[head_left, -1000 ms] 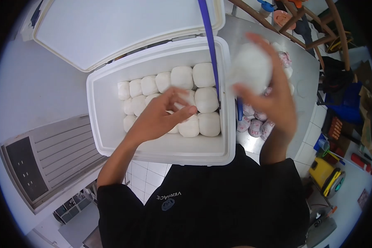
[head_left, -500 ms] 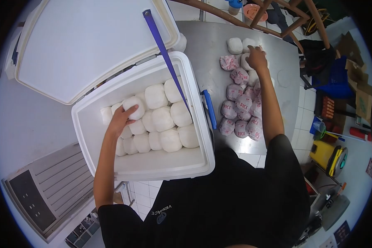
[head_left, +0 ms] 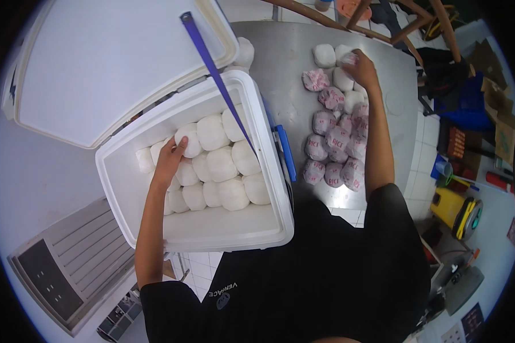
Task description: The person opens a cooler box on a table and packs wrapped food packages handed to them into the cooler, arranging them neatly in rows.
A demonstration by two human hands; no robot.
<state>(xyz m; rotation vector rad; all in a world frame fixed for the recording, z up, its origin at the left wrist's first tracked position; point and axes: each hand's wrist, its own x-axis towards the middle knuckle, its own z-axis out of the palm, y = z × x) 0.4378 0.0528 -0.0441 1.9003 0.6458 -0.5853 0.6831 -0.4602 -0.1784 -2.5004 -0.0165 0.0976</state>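
Note:
My left hand (head_left: 170,159) is inside the white cooler box (head_left: 273,166). Its fingers curl against the side of a white wrapped rice bundle (head_left: 190,139) in the upper row, among several similar bundles. Over the far end of a steel table (head_left: 289,86), my right hand (head_left: 363,71) has its fingers bent around a white wrapped rice bundle (head_left: 344,52), partly hidden by the hand. Another white bundle (head_left: 324,55) sits to its left. Below are several bundles in printed paper marked "RICE" (head_left: 337,137), piled together.
The cooler's lid (head_left: 120,63) stands open behind it, joined by a purple strap (head_left: 212,68). A blue latch (head_left: 285,153) juts from the cooler's side toward the table. Wooden chair legs (head_left: 409,28) are beyond the table, and a yellow machine (head_left: 449,211) stands at the right.
The bundle at my left hand has shifted slightly up and right into the row. My right hand has moved a little up and right, its fingers now lower around the far bundle.

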